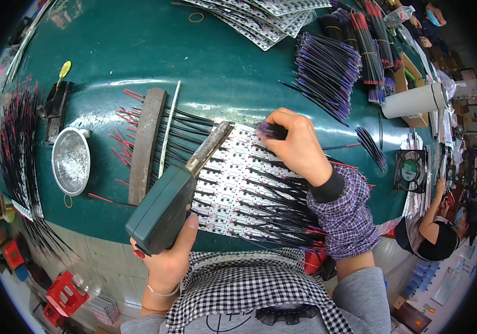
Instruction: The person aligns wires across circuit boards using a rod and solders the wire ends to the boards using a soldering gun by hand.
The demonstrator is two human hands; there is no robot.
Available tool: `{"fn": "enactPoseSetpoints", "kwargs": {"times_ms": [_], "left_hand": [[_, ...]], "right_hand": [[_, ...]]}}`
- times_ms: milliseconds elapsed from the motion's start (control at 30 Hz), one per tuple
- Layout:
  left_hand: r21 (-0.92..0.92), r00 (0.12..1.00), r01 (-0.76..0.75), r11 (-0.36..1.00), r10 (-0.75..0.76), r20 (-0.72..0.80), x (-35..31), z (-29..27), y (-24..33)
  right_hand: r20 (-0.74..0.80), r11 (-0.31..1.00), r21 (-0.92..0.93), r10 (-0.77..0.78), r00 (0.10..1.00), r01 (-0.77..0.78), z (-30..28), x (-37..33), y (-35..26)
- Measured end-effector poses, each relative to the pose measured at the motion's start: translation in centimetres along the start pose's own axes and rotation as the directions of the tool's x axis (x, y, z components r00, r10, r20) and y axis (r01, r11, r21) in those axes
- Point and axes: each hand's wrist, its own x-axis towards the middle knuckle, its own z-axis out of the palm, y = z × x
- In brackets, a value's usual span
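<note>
Fingers [284, 116] curled; left hand [170, 260] round green tool [163, 209]; right [303, 147] round wires [272, 131]

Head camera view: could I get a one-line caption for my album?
Left hand grips a green tool over a white, wired panel; right hand holds dark wires.

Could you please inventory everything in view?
Glossy table: one, green, centre.
Rectangular circuit boards: many, white, centre.
Thin wires: many, black, across boards.
Flat perforated sheets: several, grey, top.
Flat bar: one, brown, left of boards.
Oval metal bowl: one, silver, left.
Square fan: one, black, right.
Wire bundles: several, black-purple, upper right.
Cylindrical container: one, white, right.
Co-workers: two, dark-clothed, right.
Boxy handheld tool: one, green, lower centre.
Left grip: one, bare, holding tool.
Right grip: one, bare, holding dark bunch.
</note>
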Motion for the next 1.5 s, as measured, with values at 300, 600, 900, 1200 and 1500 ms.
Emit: {"fn": "enactPoseSetpoints", "kwargs": {"times_ms": [300,600,900,1200,1500], "left_hand": [[-0.007,0.997,-0.079,0.997,0.079,-0.005,0.3,-0.6,-0.8],[0.082,0.988,-0.144,0.986,0.139,0.064,-0.6,-1.9,-1.8],[0.071,0.992,-0.112,0.991,0.107,0.069,-0.4,-1.8,-1.7],[0.085,0.991,-0.087,0.993,0.077,0.113,0.7,-0.2,0.0],[0.07,0.977,-0.119,0.99,0.104,0.187,1.3,0.6,-0.6]], "right_hand": [[-0.396,0.916,-0.309,-0.369,0.841,0.256,-8.4,-3.3,-7.6],[-0.039,0.994,0.11,-0.018,0.999,0.022,0.3,-2.5,-1.6],[-0.044,0.989,0.056,0.139,0.989,-0.137,1.2,-2.7,-1.9],[-0.065,0.986,-0.012,0.164,0.984,-0.166,1.8,-2.5,-2.2],[-0.082,0.986,-0.015,0.164,0.983,-0.166,2.3,-2.3,-2.1]]}}
